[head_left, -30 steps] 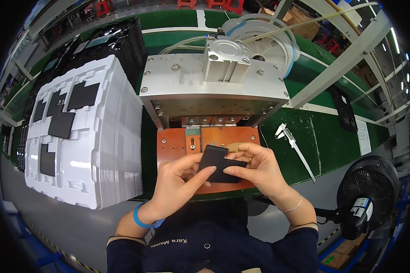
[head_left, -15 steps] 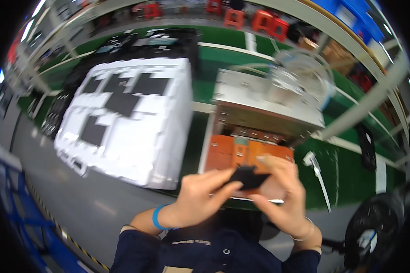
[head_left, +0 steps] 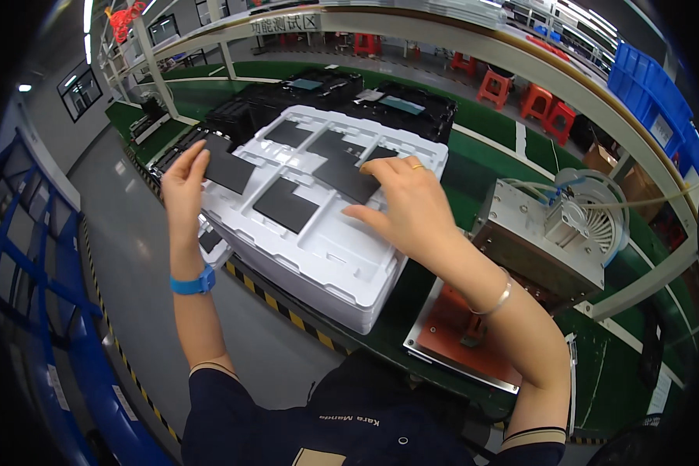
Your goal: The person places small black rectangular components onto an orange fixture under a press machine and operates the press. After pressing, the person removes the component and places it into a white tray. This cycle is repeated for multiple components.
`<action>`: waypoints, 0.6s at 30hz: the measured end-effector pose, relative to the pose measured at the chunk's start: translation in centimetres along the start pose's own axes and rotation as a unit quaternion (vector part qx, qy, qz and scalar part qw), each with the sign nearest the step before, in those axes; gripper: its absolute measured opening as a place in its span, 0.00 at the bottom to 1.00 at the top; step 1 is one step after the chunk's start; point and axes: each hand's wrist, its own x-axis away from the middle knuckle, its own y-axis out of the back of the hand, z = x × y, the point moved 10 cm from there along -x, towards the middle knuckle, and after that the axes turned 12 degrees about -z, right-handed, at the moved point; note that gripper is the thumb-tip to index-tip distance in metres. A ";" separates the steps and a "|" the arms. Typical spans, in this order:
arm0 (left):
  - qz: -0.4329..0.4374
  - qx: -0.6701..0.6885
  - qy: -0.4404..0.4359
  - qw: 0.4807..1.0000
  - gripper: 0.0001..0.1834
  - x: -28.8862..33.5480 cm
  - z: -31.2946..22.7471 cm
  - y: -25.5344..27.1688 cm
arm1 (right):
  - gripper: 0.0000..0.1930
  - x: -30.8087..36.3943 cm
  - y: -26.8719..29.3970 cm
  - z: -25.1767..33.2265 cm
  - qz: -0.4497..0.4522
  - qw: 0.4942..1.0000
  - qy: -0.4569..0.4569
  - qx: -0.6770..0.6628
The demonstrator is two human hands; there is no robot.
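Note:
My left hand (head_left: 183,186) is at the left side of a white moulded tray (head_left: 342,268), its thumb and fingertips pinched at the edge of a flat black panel (head_left: 231,171). This panel lies tilted over the tray's left rim. Over the tray's right half reaches my right hand (head_left: 412,203), thumb and fingers spread around the right corner of another black panel (head_left: 342,180). That panel lies askew across neighbouring compartments; whether the fingertips touch it is hard to tell. Further black panels, one near the front (head_left: 289,205) and one at the back (head_left: 289,133), sit in compartments.
Right of the tray stands a metal fixture (head_left: 536,233) with an orange-brown base plate (head_left: 462,334), partly behind my right forearm. Black trays (head_left: 404,109) lie behind on the green bench. A white frame post (head_left: 660,272) rises at right; blue racks (head_left: 39,311) stand at left.
Both hands have moved from the fixture leftward to the tray and separated. The black panel they held there is gone from the fixture; a panel now shows at the left hand. The view has turned left.

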 end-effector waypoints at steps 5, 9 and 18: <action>0.028 -0.222 -0.072 0.972 0.16 1.2 -0.2 -2.1 | 0.19 -0.7 -3.2 -1.4 0.072 0.995 -0.073 0.020; 0.051 -0.289 -0.190 0.937 0.14 4.0 -4.2 -3.0 | 0.16 -0.4 -2.7 -1.9 0.032 0.995 -0.088 -0.031; 0.142 -0.214 -0.254 0.933 0.18 7.1 -6.3 -3.6 | 0.21 4.5 12.6 0.3 -0.040 0.999 -0.024 0.005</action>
